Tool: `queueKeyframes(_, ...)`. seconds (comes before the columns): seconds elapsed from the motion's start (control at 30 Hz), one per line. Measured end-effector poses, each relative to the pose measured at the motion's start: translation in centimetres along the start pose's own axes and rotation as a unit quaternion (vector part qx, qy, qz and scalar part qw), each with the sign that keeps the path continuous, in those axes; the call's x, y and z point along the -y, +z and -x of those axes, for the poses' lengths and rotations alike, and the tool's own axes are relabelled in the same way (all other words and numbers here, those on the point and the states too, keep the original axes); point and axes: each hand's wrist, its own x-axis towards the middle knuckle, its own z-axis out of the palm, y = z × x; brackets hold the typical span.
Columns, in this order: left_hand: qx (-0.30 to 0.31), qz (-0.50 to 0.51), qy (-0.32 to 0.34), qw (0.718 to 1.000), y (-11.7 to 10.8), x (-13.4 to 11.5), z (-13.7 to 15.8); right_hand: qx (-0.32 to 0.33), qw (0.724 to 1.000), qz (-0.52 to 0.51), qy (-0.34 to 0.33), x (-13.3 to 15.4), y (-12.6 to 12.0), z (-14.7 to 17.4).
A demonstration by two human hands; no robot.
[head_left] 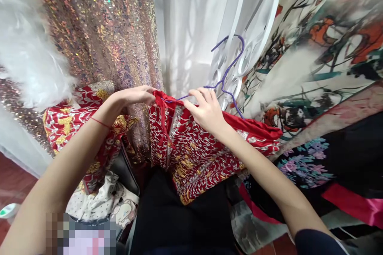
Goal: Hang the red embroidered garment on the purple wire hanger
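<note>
White curtain (187, 28), red garment (194, 155) under right grip (208, 113)

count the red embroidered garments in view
2: the central garment, by the purple hanger, and the bunched garment on the picture's left, partly covered. More may be hidden beneath.

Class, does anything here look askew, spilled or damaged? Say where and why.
The purple hanger looks askew: its right side dips lower, along the sloping top of the embroidered red garment. No spill or damage shows.
</note>
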Motion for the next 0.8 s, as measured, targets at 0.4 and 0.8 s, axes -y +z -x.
queueKeyframes(0.4, 0.275, -0.241, 0.337, 0.867, 1.9, -1.7, -2.0, 0.022, 0.996, 0.063, -0.054, -2.5, 1.8, -1.5)
queueKeyframes(0.8, 0.28, -0.179, 0.39, 0.859, 3.5, 1.8, 0.1, -0.064, 0.989, 0.119, -0.054, -1.5, 4.1, -2.8)
